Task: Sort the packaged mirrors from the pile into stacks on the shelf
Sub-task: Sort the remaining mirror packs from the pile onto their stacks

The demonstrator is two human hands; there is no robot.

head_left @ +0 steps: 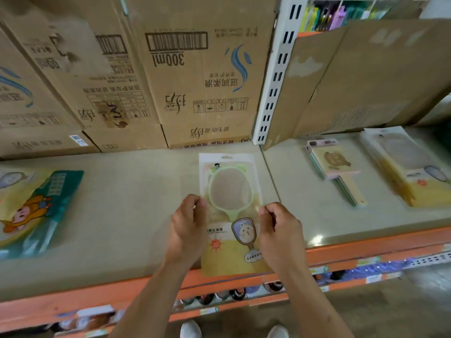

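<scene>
Both hands hold one packaged mirror over the shelf's front edge.

The left hand (pixel 189 224) and right hand (pixel 280 230) pinch the side edges of the packaged mirror (pixel 230 215) (green frame, yellow card), lying flat on the shelf (pixel 136 198). Two stacks of packaged mirrors (pixel 336 172) (pixel 412 172) sit at two o'clock; a teal packet (pixel 36 211) lies at nine o'clock.

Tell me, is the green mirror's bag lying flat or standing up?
Lying flat. The green mirror pack rests face up on the shelf, its bottom edge overhanging the front.
</scene>
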